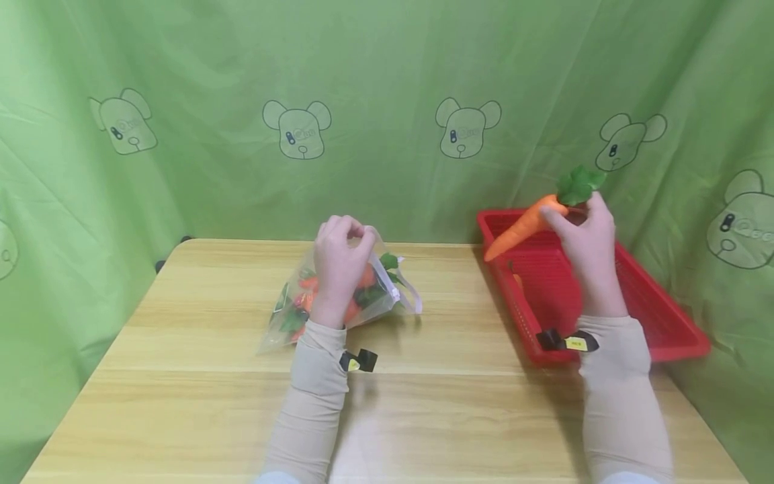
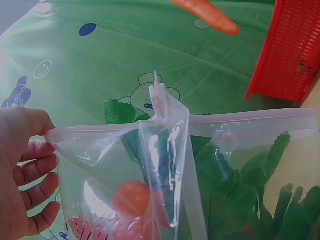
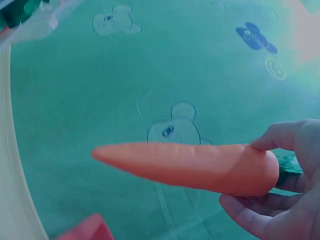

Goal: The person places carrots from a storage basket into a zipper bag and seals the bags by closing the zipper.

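Carrot (image 1: 523, 225) held by its thick end in the right hand (image 1: 588, 245), tip slanting down over the red basket (image 1: 665, 316); the left hand (image 1: 338, 265) pinches the clear bag (image 1: 387, 296) by its rim, propping its mouth open on the table (image 1: 181, 376).

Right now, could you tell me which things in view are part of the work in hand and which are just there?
In use:
- carrot, held over the red basket by the right hand
- clear zip bag of more carrots, its rim pinched by the left hand

Just there:
- wooden table
- green bear-print curtain
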Tool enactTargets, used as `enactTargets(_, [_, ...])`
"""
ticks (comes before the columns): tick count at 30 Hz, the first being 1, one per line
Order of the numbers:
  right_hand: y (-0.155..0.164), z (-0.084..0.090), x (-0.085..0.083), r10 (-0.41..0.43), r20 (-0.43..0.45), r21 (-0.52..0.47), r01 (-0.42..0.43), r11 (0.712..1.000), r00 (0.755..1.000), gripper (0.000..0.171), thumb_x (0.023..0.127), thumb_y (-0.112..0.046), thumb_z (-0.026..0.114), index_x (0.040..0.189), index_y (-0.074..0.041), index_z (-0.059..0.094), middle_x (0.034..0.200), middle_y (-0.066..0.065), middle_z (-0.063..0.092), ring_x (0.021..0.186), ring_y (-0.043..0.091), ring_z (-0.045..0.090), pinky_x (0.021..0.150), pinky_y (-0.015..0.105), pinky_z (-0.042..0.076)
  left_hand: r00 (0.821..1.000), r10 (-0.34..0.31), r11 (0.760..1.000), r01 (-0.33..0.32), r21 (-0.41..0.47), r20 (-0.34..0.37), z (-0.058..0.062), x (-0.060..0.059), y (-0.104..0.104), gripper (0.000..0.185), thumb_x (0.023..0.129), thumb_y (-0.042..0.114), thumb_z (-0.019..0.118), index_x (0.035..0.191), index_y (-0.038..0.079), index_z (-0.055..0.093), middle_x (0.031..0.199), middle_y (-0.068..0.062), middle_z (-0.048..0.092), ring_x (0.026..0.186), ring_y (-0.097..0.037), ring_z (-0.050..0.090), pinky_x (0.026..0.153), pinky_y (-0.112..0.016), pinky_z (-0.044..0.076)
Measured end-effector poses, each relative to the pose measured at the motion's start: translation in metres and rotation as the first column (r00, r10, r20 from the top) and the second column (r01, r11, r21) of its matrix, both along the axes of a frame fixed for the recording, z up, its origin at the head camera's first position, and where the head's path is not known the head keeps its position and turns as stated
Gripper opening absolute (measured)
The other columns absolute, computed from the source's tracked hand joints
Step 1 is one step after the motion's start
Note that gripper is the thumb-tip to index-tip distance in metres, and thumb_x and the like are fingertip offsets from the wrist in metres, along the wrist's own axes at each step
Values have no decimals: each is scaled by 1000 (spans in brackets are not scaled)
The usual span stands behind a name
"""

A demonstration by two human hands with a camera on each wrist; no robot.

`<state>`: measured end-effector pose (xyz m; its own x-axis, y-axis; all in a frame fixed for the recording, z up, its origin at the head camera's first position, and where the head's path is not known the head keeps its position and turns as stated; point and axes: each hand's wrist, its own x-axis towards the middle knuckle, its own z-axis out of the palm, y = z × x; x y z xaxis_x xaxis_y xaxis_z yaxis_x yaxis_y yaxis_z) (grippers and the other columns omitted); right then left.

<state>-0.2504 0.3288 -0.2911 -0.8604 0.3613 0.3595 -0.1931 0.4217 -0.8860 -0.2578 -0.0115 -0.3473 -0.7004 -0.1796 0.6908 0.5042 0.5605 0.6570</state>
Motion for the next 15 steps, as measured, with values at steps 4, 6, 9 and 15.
enactTargets(4, [-12, -3, 1, 129, -80, -198, -143, 970, 988, 30, 84, -7, 71, 107, -17, 56, 99, -5, 55, 92, 2, 58, 72, 10, 50, 1000, 0, 1000, 0, -1, 5, 1, 0, 0, 13, 83, 15, 67, 75, 4, 64, 83, -11, 66, 83, -27, 59, 79, -37, 49])
enactTargets(6, [-18, -5, 1, 195, -126, -288, -223, 931, 973, 31, 84, -2, 70, 107, -14, 55, 100, -2, 55, 91, 4, 60, 70, 12, 53, 1000, -3, 1000, 3, -1, 7, 1, 1, 0, 13, 83, 15, 67, 76, 4, 64, 84, -11, 66, 84, -27, 59, 79, -37, 49])
enactTargets(9, [-28, -8, 1, 267, -152, -358, -305, 883, 952, 33, 84, 0, 69, 110, -13, 53, 102, 1, 54, 91, 7, 62, 70, 16, 56, 1000, -7, 1000, 7, 4, 9, 1, 1, -1, 13, 83, 14, 67, 76, 4, 64, 84, -11, 66, 84, -27, 59, 79, -37, 49])
enactTargets(15, [-51, -13, 6, 341, -128, -390, -363, 846, 931, 36, 86, -4, 69, 115, -14, 51, 106, 2, 54, 94, 8, 62, 72, 18, 57, 1000, -6, 1000, 6, 5, 11, 0, 0, -1, 13, 83, 15, 67, 76, 4, 64, 84, -11, 66, 84, -26, 59, 80, -36, 49])
